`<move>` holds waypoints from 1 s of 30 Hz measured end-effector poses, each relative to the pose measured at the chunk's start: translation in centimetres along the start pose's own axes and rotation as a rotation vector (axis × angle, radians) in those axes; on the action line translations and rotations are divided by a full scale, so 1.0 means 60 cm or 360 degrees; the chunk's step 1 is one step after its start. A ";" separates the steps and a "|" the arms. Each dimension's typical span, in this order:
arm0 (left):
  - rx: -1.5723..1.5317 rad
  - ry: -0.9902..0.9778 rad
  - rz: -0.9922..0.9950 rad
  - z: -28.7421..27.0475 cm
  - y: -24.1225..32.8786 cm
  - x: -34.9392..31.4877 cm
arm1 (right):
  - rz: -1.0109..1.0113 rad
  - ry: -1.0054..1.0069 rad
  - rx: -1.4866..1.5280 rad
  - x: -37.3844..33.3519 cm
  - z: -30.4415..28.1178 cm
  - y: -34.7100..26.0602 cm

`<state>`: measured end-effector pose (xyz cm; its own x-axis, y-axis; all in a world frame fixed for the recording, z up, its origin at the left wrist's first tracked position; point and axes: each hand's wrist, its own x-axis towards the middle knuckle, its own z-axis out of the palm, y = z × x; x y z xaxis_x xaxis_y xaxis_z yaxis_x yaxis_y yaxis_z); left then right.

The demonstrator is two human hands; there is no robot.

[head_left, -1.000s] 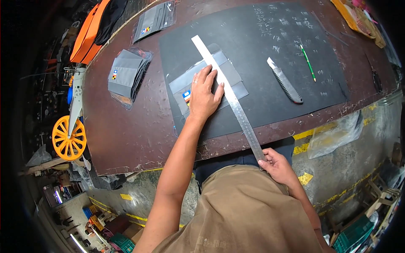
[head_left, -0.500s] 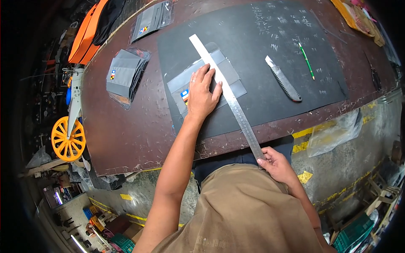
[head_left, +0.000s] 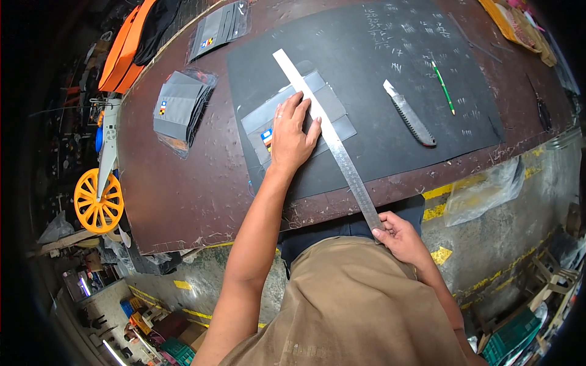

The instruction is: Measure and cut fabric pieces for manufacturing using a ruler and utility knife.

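A long steel ruler (head_left: pixel 349 168) lies slantwise over a grey flat piece (head_left: pixel 337 126) with clear plastic parts and a small coloured label. My left hand (head_left: pixel 292 139) rests flat on the piece, fingers stretched, with the fingertips and thumb against the ruler's left side. Past the table's front edge, my right hand (head_left: pixel 400 240) pinches the ruler's near end between thumb and fingers. Under the piece is a black mat (head_left: pixel 366 85) with white marks. A grey utility knife (head_left: pixel 410 117) and a green pencil (head_left: pixel 444 90) lie on the mat to the right.
On the brown table (head_left: pixel 177 201), a stack of similar grey pieces (head_left: pixel 177 107) sits at left, with more pieces (head_left: pixel 213 33) at the far left. Beyond the left edge are an orange item (head_left: pixel 126 49) and a yellow spoked wheel (head_left: pixel 90 201). Thin dark snips (head_left: pixel 541 110) lie far right.
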<state>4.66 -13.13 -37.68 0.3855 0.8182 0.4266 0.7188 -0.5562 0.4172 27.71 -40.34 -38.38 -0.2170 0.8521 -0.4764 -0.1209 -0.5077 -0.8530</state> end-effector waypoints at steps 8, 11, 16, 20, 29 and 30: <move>0.0007 0.0008 0.0027 -0.002 -0.001 0.000 | 0.0009 0.0010 0.0014 -0.001 0.003 -0.004; -0.0004 0.0009 0.0017 -0.001 0.001 0.000 | 0.0014 0.0008 0.0006 -0.001 0.002 -0.003; 0.0002 0.0004 0.0017 -0.002 0.002 -0.001 | 0.0014 0.0001 -0.0004 -0.003 0.002 -0.001; 0.0007 -0.0004 0.0008 -0.003 0.000 -0.001 | 0.0016 -0.0009 0.0014 -0.002 0.003 -0.005; -0.0004 -0.0012 0.0008 -0.002 -0.002 -0.001 | 0.0024 -0.0015 0.0030 0.000 0.004 -0.005; 0.0001 -0.0003 0.0022 -0.001 -0.003 0.000 | 0.0034 -0.0016 0.0042 0.001 0.004 -0.005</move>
<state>4.47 -13.02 -37.69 0.3965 0.8108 0.4305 0.7137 -0.5672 0.4110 27.51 -40.17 -38.06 -0.2296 0.8398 -0.4920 -0.1413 -0.5289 -0.8368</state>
